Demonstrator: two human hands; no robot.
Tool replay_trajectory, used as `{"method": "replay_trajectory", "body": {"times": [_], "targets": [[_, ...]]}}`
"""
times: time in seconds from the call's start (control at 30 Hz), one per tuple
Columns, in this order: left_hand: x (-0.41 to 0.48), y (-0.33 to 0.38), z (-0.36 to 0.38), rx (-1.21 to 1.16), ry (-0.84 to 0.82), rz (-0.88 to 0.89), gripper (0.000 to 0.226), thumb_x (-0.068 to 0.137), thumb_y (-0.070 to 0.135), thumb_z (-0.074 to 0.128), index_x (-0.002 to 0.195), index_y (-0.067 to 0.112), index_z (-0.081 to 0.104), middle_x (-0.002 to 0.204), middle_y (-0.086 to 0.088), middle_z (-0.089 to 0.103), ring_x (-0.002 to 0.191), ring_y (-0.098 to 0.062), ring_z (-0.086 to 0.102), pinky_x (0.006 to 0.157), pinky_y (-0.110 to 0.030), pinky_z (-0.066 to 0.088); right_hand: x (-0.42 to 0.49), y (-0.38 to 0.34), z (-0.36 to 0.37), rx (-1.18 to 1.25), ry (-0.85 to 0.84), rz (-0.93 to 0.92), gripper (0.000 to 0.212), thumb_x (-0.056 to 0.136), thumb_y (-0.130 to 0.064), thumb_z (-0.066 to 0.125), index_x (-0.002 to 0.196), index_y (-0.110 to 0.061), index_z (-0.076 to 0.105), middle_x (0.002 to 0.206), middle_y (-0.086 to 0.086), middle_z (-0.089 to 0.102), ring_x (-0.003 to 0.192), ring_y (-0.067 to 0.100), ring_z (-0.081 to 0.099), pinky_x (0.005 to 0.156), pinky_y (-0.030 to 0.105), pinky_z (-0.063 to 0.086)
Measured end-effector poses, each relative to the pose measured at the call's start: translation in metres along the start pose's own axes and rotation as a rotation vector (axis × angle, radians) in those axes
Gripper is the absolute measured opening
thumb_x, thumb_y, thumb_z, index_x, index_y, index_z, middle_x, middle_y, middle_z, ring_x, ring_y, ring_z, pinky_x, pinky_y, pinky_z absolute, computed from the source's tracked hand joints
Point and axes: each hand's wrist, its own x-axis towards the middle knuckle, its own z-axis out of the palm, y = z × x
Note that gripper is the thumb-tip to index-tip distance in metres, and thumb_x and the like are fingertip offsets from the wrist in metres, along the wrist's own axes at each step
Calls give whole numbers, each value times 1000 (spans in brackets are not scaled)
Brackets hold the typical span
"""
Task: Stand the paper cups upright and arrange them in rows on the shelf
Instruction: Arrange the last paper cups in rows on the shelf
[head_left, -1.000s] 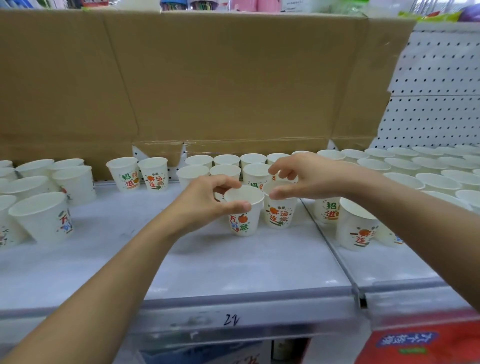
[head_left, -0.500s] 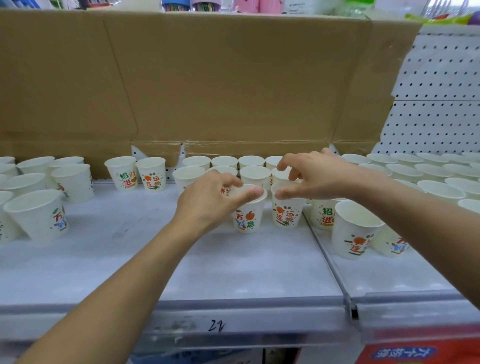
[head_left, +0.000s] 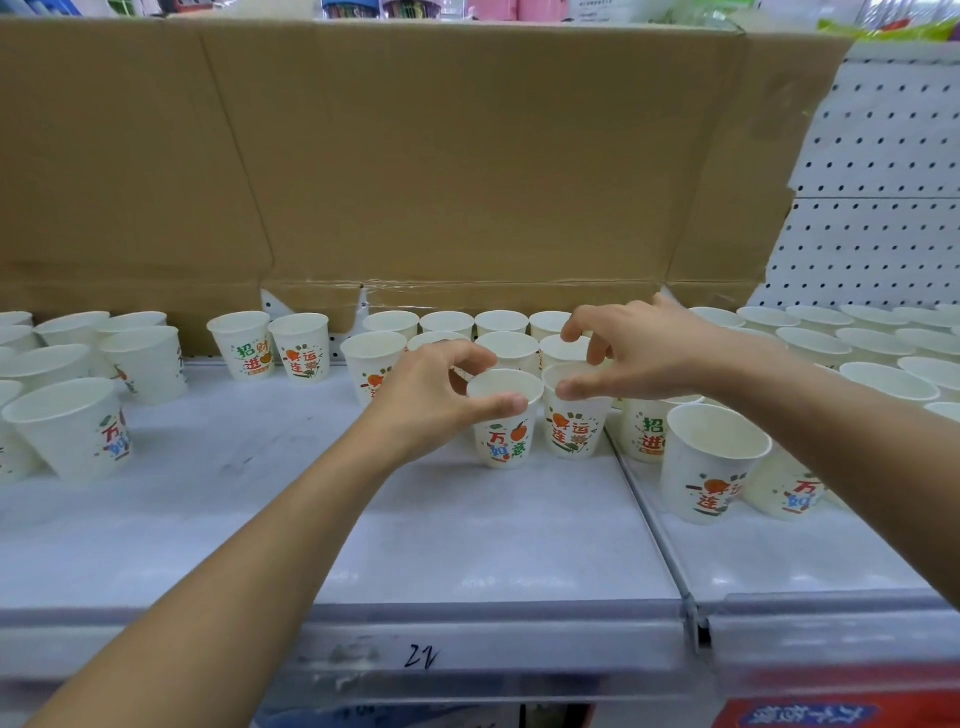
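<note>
Your left hand (head_left: 431, 395) pinching the rim of an upright paper cup (head_left: 505, 421), your right hand (head_left: 639, 353) pinching its right-hand neighbour cup (head_left: 574, 415), mid shelf (head_left: 467, 535).

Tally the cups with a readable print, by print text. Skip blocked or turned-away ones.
招财进 cups: 2
运连 cups: 3, one pinched by the right hand
万如意 cups: 3, one gripped by the left hand
Total: 8 readable; cups with hidden or turned-away prints are left out.
</note>
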Motion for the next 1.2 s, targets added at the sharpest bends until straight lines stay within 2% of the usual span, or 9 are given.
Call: {"method": "replay_trajectory", "body": {"times": [0.1, 0.2, 0.6, 0.77, 0.87, 0.97, 1.07, 1.2], "targets": [[2, 3, 6, 86, 47, -6, 68, 59, 68, 74, 113, 27, 65, 107, 12, 65, 91, -6, 61, 83, -37, 55, -1, 1, 0, 0, -2, 4, 59, 79, -68, 54, 125, -32, 45, 103, -13, 65, 97, 14, 57, 98, 43, 26], [4, 5, 9, 157, 82, -21, 68, 60, 72, 72, 112, 29, 65, 107, 13, 64, 91, -7, 60, 82, -40, 54, -3, 2, -1, 3, -9, 9, 59, 79, -68, 54, 125, -32, 45, 104, -12, 65, 98, 14, 57, 99, 44, 26], [6, 14, 11, 208, 100, -66, 69, 62, 72, 71, 115, 29, 64, 110, 12, 65, 96, -10, 61, 83, -41, 54, -6, 2, -2, -5, -6, -1, 58, 81, -67, 53, 125, -31, 45, 109, -11, 64, 101, 15, 57, 100, 44, 26], [-5, 21, 2, 136, 110, -53, 65, 70, 66, 68, 122, 27, 60, 118, 11, 63, 101, -8, 59, 88, -38, 52, -7, -6, -6, -30, 94, -51, 53, 84, -65, 50, 125, -32, 47, 124, -12, 57, 111, 12, 53, 93, 38, 29], [-30, 20, -17, 84, 169, 1, 56, 80, 53, 67, 129, 28, 56, 128, 12, 58, 113, -4, 52, 97, -31, 45, -10, -32, -10, 206, 185, -184, 45, 86, -56, 54, 124, -33, 53, 127, -15, 53, 115, 7, 49, 96, 34, 37], [-72, 7, -42, 98, 272, 3, 54, 83, 52, 63, 131, 31, 52, 132, 17, 53, 119, -1, 47, 97, -23, 39, -8, -78, -3, 459, 268, -363, 37, 84, -49, 60, 117, -31, 61, 118, -17, 55, 106, 3, 52, 90, 32, 46], [-116, -17, -75, 179, 378, -26, 52, 84, 49, 64, 131, 31, 52, 131, 20, 51, 120, 0, 46, 98, -21, 37, 0, -135, 8, 517, 234, -465, 33, 85, -44, 62, 116, -33, 61, 117, -16, 55, 104, 4, 53, 87, 31, 47], [-168, -57, -131, 300, 531, -97, 44, 85, 42, 66, 127, 32, 55, 122, 20, 51, 115, 0, 45, 94, -20, 36, 22, -214, 20, 544, 148, -551, 40, 86, -45, 62, 123, -33, 56, 122, -15, 53, 104, 2, 54, 88, 32, 50]]}}
